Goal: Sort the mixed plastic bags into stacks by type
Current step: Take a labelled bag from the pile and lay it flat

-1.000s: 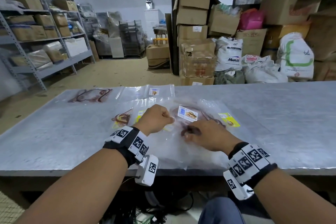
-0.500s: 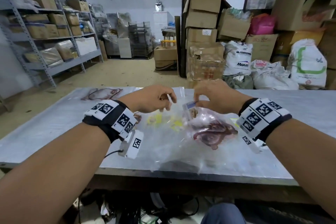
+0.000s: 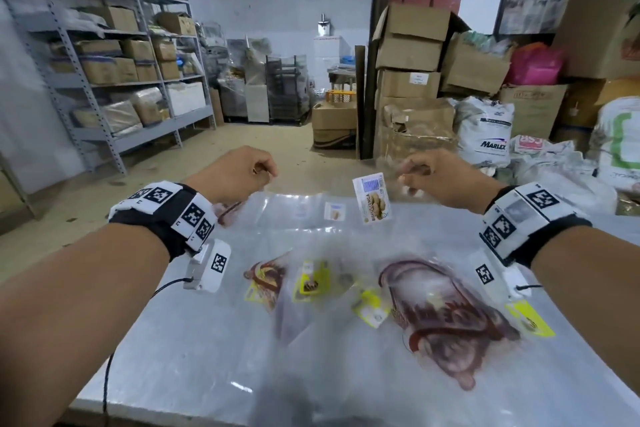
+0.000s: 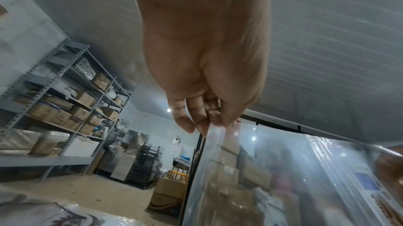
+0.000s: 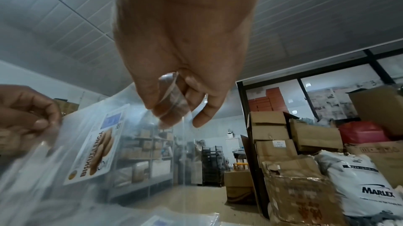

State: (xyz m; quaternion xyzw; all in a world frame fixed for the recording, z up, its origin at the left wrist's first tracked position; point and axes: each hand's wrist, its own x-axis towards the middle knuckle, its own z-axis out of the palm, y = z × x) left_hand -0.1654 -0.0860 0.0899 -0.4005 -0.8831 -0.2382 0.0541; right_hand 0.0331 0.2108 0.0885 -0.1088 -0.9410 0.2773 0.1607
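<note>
Both hands are raised over the bench (image 3: pixel 194 350), each pinching a top corner of one clear bag (image 3: pixel 332 253) stretched between them: the left hand (image 3: pixel 239 172) grips its edge between thumb and curled fingers (image 4: pixel 189 117), and the right hand (image 3: pixel 440 180) pinches the other corner the same way. That bag hangs down toward the bench and carries a biscuit label (image 3: pixel 372 198). Beneath it, more bags lie flat on the bench: a large one with a dark red print (image 3: pixel 446 319), then smaller ones with yellow labels (image 3: pixel 311 279). At the far edge lies another clear bag with a small label (image 3: pixel 334 211).
</note>
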